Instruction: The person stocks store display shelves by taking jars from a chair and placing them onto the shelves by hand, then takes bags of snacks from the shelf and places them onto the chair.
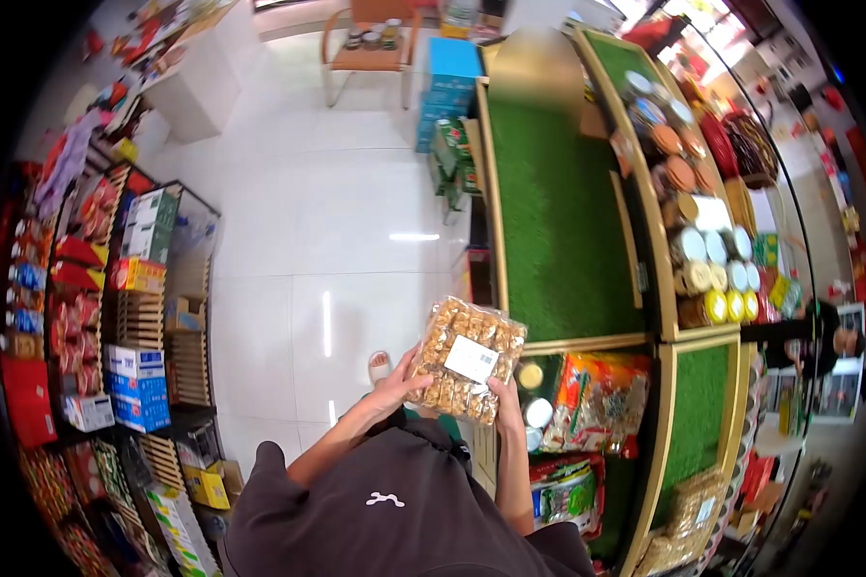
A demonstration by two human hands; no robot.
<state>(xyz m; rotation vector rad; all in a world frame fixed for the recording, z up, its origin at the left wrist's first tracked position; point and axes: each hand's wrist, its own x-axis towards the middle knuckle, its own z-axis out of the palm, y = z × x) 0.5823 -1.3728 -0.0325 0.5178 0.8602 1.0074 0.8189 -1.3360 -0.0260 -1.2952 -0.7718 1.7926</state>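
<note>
A clear plastic pack of brown nutty snack bars (449,334) with a white label (471,359) is held up in front of my chest. My left hand (401,382) grips its left lower edge, thumb on the front. On the right lower edge, my right hand (506,401) clasps the pack the same way, its thumb near the label. The fingers behind the pack are hidden. Just right of the pack lies the green-lined display shelf (568,231) with a wooden rim. Similar packs of snack bars (695,505) lie at the lower right.
Jars with coloured lids (712,250) line the raised right shelf. Bagged goods (597,399) fill a nearer section. At left stand slatted racks (142,317) with boxes. Blue boxes (452,72) and a chair (370,43) are farther ahead on the tiled floor (298,212).
</note>
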